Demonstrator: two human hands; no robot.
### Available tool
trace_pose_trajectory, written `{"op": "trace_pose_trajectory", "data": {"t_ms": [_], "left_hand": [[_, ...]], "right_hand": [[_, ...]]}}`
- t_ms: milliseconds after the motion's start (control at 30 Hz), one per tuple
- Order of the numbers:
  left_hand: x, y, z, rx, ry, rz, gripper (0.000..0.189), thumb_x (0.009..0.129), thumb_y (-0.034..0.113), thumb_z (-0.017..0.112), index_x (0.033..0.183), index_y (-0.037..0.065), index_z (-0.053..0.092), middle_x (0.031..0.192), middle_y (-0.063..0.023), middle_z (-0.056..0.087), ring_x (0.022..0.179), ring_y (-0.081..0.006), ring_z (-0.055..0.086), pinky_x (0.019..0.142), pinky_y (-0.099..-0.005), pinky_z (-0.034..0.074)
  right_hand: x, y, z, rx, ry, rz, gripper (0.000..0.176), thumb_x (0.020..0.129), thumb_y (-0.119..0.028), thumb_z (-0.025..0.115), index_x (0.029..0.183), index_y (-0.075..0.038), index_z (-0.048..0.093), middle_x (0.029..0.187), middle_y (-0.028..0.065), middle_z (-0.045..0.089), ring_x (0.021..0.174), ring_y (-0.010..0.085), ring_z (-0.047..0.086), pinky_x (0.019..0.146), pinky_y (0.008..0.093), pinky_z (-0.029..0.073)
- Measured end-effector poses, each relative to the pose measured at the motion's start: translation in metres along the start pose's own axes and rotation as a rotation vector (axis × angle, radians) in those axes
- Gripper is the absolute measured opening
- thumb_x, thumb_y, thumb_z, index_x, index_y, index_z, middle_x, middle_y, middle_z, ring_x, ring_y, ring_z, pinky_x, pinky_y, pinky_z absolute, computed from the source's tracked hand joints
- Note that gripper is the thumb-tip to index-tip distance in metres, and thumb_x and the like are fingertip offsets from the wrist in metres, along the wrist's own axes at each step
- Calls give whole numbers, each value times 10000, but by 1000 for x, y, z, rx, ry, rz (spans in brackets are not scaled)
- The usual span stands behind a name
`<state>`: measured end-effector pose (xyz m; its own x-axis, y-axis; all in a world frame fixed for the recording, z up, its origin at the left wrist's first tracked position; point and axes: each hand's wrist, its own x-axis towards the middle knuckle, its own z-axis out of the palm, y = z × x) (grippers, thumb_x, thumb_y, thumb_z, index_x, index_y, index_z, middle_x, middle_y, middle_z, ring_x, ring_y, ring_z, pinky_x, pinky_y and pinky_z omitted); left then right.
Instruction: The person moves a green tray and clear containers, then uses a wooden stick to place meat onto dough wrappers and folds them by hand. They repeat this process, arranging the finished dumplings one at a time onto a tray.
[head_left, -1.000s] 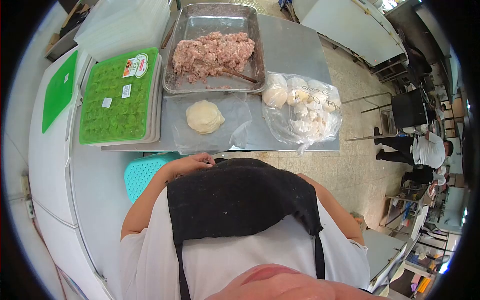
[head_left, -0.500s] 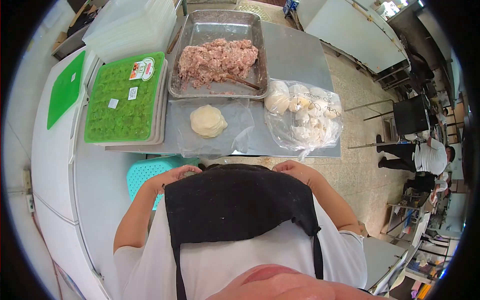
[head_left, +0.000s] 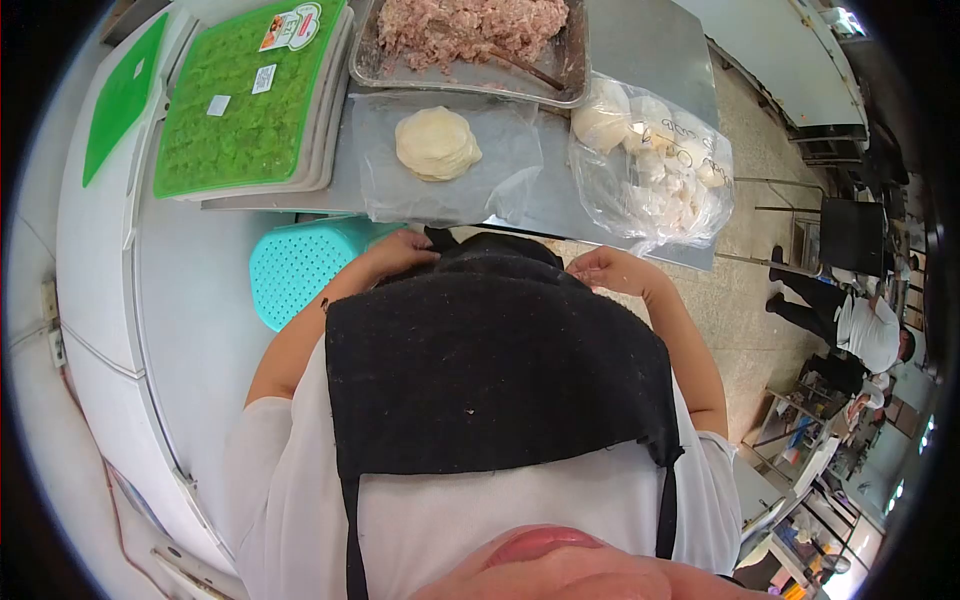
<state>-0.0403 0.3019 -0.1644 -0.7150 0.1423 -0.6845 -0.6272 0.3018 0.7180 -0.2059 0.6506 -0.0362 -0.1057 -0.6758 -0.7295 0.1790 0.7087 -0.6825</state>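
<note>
Head view on my screen puts the black apron square across the wearer's chest, with both hands drawn in near its upper edge, just short of the surface. The left hand has its fingers bent against the dark cloth; the right hand brings thumb and fingertips together beside the opposite edge. From here I cannot tell whether either one truly grips the fabric or only touches it. Neither holds any food.

Beyond them, a stack of flat dough rounds sits on a clear plastic sheet, which I take to be there so the dough does not stick to the metal. Just behind it stands a steel pan of ground meat, its raised walls keeping the loose mass together, with a wooden utensil resting in the meat. To the right, a clear bag encloses pale dough pieces, perhaps against drying. Green-lidded containers are stacked at left, probably to save room.
</note>
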Motion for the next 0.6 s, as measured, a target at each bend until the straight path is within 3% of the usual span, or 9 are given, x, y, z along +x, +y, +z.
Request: {"op": "trace_pose_trajectory", "data": {"t_ms": [33, 100, 167, 300, 400, 500, 533, 600], "left_hand": [[1, 0, 3, -3, -1, -1, 376, 817, 343, 709, 887, -21, 651, 857, -85, 648, 785, -166, 560, 710, -350, 453], [1, 0, 5, 123, 199, -4, 355, 781, 321, 731, 880, -13, 661, 823, -137, 666, 794, -231, 623, 729, -376, 466], [25, -39, 10, 212, 238, -10, 369, 768, 325, 737, 893, -14, 661, 846, -150, 672, 815, -266, 634, 743, -388, 471], [43, -47, 11, 272, 297, -86, 411, 731, 354, 747, 922, -3, 674, 892, -176, 676, 849, -327, 635, 773, -407, 484], [36, -49, -1, 259, 271, -14, 426, 724, 376, 739, 930, 8, 680, 913, -173, 677, 855, -331, 635, 789, -399, 490], [37, -100, -23, 222, 373, -69, 416, 757, 406, 712, 956, 42, 681, 895, -125, 680, 802, -280, 640, 708, -365, 506], [25, -87, -28, 233, 360, -68, 416, 757, 406, 712, 956, 42, 681, 895, -125, 680, 802, -280, 640, 708, -365, 506], [-8, -60, -39, 14, 211, -358, 399, 796, 428, 677, 997, 82, 675, 873, -67, 670, 755, -200, 625, 623, -310, 496]], "right_hand": [[4, 2, 0, -82, 9, 4, 272, 926, -152, 576, 1150, -12, 640, 1050, 53, 668, 920, 137, 604, 817, 298, 512], [21, 33, 1, -52, -10, -34, 286, 941, -153, 544, 1187, -23, 612, 1071, 31, 652, 932, 128, 584, 841, 291, 491], [26, 45, 9, 8, 0, -152, 271, 952, -130, 512, 1191, -34, 596, 1055, 5, 635, 914, 110, 567, 819, 267, 466], [25, 49, 13, 143, 27, -48, 229, 953, -101, 499, 1147, -46, 608, 1014, -17, 622, 867, 93, 555, 774, 232, 443], [27, 48, 10, 380, 40, -7, 193, 959, -152, 537, 1096, -50, 625, 976, -10, 623, 845, 89, 565, 755, 217, 448], [27, 33, 12, 362, 110, -28, 223, 960, -213, 562, 1096, -50, 628, 967, 10, 637, 872, 103, 590, 789, 242, 481], [32, 39, 10, 360, 107, -49, 261, 960, -263, 572, 1095, -48, 631, 969, 30, 648, 899, 110, 605, 816, 262, 500], [37, 44, 8, 345, 145, -50, 273, 966, -266, 560, 1113, -45, 626, 988, 34, 649, 922, 115, 607, 827, 267, 493]]}}
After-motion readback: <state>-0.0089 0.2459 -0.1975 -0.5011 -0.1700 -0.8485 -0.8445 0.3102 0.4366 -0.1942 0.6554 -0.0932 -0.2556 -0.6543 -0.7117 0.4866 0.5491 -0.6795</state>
